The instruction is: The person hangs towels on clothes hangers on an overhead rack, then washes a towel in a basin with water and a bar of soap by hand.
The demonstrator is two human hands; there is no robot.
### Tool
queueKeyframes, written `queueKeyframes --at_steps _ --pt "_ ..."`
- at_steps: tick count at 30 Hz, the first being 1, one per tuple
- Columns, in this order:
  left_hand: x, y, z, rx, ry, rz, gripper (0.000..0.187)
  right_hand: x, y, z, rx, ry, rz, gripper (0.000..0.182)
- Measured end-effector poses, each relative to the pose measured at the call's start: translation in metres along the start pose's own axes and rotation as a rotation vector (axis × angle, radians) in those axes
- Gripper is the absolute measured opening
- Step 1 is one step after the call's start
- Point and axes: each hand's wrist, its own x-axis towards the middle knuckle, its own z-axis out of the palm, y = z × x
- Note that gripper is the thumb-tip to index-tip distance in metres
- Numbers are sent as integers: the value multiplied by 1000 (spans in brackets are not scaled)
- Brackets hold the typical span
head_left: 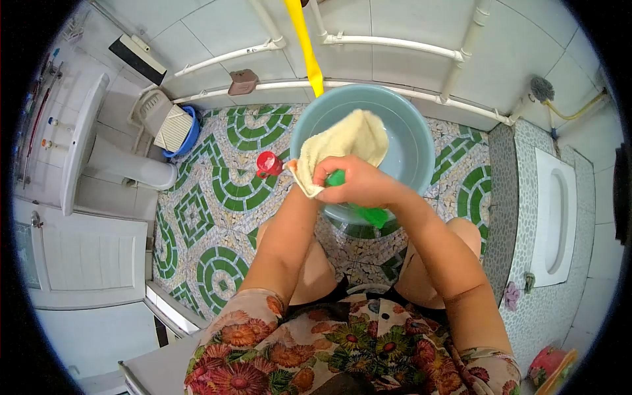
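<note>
One head view: the cream towel is over the wide basin, draped across the left hand, its grip hidden. The right hand is closed around a green brush, fingertips at the towel's edge. Red cup: pale contents. Blue tub: ribbed board inside.

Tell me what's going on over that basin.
A person in a floral top grips a green brush-like object in the right hand, at the near edge of a pale yellow towelling cloth bunched over a round blue-green basin. The left hand is mostly hidden by the cloth, its grip unclear. A small red container stands on the green-patterned floor.
</note>
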Motion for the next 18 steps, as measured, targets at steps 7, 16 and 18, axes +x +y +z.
queueKeyframes --at_steps 7,16,18 --pt "27 20 31 578 122 190 45 11 -4 -34 -416 797 -212 39" --pt "13 21 47 -848 210 219 45 31 19 -39 -1111 933 -245 66" --pt "12 22 48 -861 232 239 45 32 26 -35 -1031 918 -239 64"
